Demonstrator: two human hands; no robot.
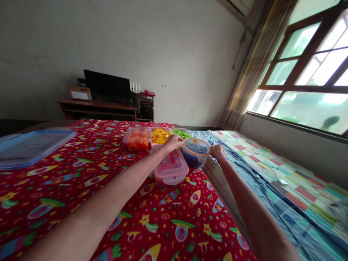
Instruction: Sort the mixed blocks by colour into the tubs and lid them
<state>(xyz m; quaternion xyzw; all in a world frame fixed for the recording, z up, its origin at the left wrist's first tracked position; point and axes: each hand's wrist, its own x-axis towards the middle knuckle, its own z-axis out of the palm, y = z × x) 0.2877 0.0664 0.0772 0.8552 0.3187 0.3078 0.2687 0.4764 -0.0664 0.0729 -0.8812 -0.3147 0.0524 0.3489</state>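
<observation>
A round clear container holding dark blue pieces stands near the right edge of the red cloth. Its clear lid with an orange rim lies on top. My left hand pinches the left side of the lid's rim. At the opposite side, my right hand has its fingers closed against the rim; the fingertips are partly hidden. Just left of it sits a rectangular box with a pink lid, under my left wrist. Behind stand open clear boxes of orange pieces, yellow pieces and green pieces.
Large clear lids with blue rims lie at the left on the red patterned cloth. To the right is a patchwork-covered surface with a dark cable. A desk with a monitor stands by the back wall.
</observation>
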